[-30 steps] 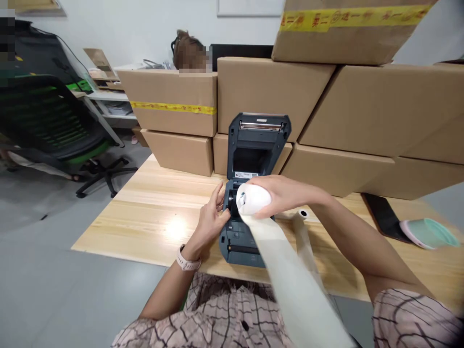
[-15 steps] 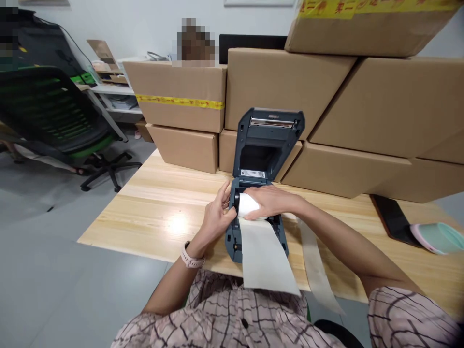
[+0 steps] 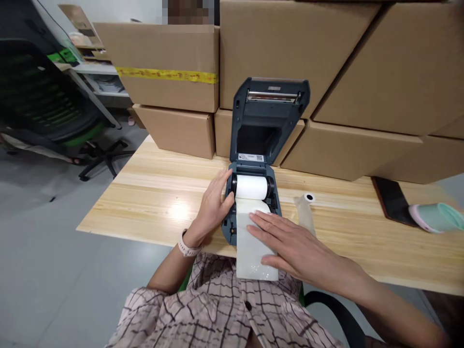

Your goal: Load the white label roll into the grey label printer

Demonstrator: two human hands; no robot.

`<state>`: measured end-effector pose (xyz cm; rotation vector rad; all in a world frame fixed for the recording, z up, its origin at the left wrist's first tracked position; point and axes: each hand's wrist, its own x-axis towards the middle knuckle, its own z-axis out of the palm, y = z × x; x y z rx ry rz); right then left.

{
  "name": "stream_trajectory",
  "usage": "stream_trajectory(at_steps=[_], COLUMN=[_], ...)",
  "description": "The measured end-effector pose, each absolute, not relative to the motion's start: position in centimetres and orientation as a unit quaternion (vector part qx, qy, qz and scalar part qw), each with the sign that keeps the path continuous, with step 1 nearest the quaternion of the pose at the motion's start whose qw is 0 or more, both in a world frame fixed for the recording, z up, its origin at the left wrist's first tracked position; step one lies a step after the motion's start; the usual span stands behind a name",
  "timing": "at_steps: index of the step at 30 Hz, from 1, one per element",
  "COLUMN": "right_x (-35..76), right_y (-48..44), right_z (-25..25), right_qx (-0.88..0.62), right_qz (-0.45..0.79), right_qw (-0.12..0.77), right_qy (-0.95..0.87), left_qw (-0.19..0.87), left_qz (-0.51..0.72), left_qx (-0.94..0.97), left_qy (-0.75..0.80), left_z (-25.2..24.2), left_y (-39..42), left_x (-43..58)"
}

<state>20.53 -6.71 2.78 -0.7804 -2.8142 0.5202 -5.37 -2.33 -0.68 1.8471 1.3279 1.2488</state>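
A dark blue-grey label printer [image 3: 229,227] stands on the wooden table with its lid [image 3: 270,118] raised. Inside it, a white label roll [image 3: 251,187] sits between two black holders. From the roll a strip of labels [image 3: 253,244] runs out over the printer's front and past the table edge. My left hand [image 3: 216,203] rests against the printer's left side, thumb and fingers apart at the rim. My right hand [image 3: 286,241] lies flat on the strip with its fingers stretched out. A small white-ended roll [image 3: 309,197] with a loose backing strip lies to the printer's right.
Stacked cardboard boxes [image 3: 174,128] line the back of the wooden table [image 3: 141,193]. A dark phone [image 3: 391,200] and a mint-green cup-like object [image 3: 440,217] lie at the right. An office chair [image 3: 50,96] stands at the left. Part of a person shows behind the boxes.
My right hand has left the roll and come down onto the label strip. My left hand stays at the printer's left side. The view has tilted downward.
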Motion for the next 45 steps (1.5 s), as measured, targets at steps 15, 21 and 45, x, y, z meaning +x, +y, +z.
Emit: stream_trajectory(at_steps=[15, 21, 45], right_x=[24.6, 24.4, 20.2], right_y=[-1.1, 1.5, -2.1], right_z=[9.8, 11.8, 8.0], right_qx=[-0.329, -0.327, -0.204], right_qz=[0.19, 0.1, 0.086], right_qw=[0.241, 0.375, 0.348], right_qy=[-0.893, -0.862, -0.911], left_qw=[0.218, 0.172, 0.008], left_qz=[0.167, 0.144, 0.677], left_qx=[0.91, 0.921, 0.67], left_qy=[0.31, 0.317, 0.304], left_z=[1.3, 1.0, -0.4], left_y=[-4.4, -5.2, -11.7], left_x=[-5.2, -4.5, -5.5])
